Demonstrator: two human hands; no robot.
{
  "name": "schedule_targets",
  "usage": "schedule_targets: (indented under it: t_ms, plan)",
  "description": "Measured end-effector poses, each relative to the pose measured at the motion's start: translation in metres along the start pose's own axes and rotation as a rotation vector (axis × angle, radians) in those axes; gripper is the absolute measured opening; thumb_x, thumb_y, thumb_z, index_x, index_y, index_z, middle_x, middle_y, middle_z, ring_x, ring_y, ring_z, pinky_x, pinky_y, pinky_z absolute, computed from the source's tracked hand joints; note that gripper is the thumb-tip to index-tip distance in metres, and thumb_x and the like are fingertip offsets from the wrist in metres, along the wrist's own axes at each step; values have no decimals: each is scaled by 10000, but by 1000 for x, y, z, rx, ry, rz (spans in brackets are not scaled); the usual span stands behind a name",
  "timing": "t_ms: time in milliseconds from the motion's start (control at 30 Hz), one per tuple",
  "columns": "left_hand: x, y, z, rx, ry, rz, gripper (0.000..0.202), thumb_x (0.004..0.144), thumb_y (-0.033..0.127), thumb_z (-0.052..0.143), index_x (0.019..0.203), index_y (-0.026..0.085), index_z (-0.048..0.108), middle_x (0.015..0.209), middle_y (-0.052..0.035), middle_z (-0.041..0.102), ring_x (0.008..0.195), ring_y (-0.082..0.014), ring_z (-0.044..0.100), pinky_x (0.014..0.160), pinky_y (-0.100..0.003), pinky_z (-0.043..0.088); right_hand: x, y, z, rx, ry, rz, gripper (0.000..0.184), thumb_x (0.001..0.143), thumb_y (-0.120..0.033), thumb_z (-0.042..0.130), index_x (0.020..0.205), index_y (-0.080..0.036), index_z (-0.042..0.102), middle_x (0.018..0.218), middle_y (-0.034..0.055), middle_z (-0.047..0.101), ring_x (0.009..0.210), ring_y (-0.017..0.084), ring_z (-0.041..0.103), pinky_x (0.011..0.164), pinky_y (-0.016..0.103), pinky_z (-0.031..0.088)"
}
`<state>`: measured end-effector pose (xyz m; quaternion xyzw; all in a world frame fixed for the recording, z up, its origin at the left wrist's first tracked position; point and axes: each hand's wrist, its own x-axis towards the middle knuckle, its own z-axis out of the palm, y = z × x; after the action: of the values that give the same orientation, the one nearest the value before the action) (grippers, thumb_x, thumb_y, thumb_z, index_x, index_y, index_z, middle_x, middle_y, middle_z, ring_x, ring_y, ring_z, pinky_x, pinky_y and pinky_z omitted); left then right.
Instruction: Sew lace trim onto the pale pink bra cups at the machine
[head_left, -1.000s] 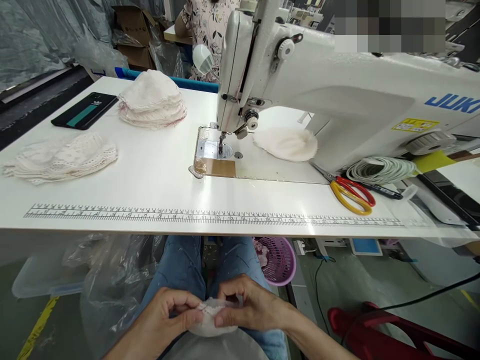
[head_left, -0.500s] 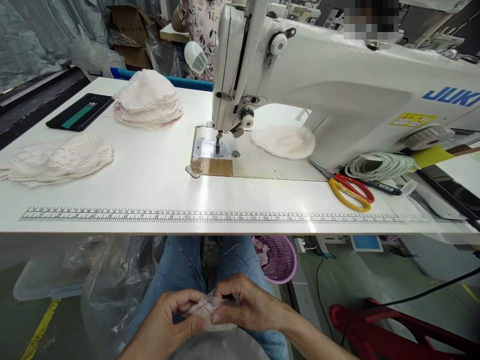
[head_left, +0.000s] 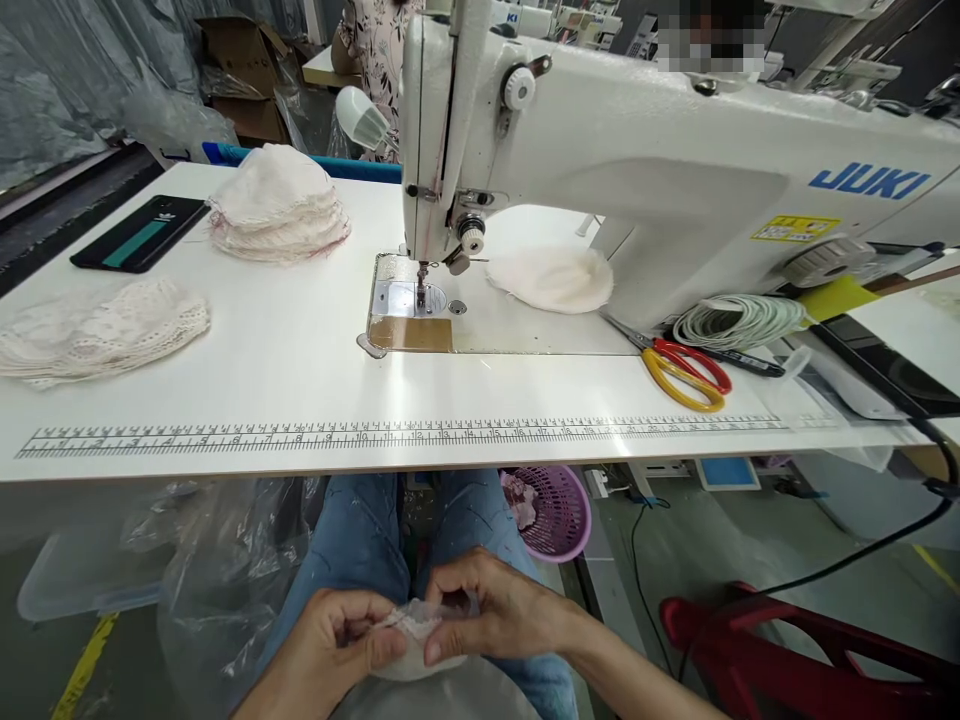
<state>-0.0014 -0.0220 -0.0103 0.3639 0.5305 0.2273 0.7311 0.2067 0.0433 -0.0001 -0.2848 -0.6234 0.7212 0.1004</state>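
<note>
Left hand (head_left: pixel 341 640) pinching one side of a white cloth (head_left: pixel 412 665), right hand (head_left: pixel 495 615) pinching the other. Cloth's over the lap, below the table (head_left: pixel 285 395) edge; folds between the fingers are hard to make out. Purple basket (head_left: pixel 571 512) just right of the knees. Up top: ruler markings (head_left: pixel 420 433) along the front, sewing machine (head_left: pixel 637 170) behind, cream oval (head_left: pixel 555 280) under its arm, scissors (head_left: pixel 682 383) to the right, two cloth piles left.
</note>
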Motion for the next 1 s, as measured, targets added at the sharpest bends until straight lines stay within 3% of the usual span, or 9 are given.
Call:
schedule_targets:
  t_ms: [233,433,533,1000]
  plan:
    - [-1,6,3,133,-16,4,504,711,605,634,725,110,726,572,-12,534,558,-117,410,535,-209,318,-6,6,-3,25,-54,8,468,681,-587,682,731,-128,612,582,-52,452,530,67,377,461,171,272]
    - [-3,18,7,270,-39,19,458,783,551,568,718,119,704,601,-5,529,589,-123,415,538,-201,312,-6,-1,6,-73,106,-60,338,717,-462,712,750,-148,590,611,-55,460,563,69,402,500,167,290]
    - [-4,19,8,297,-6,28,442,775,543,575,710,123,698,587,6,510,583,-119,398,530,-194,311,-4,-1,10,-64,114,-64,315,770,-438,663,712,-146,562,580,-54,438,534,66,373,482,170,279]
    - [1,5,15,77,24,14,490,691,596,659,699,111,720,537,1,512,528,-99,359,505,-209,280,-7,1,10,89,103,45,373,731,-493,681,706,-144,552,573,-53,422,537,68,343,484,185,270]
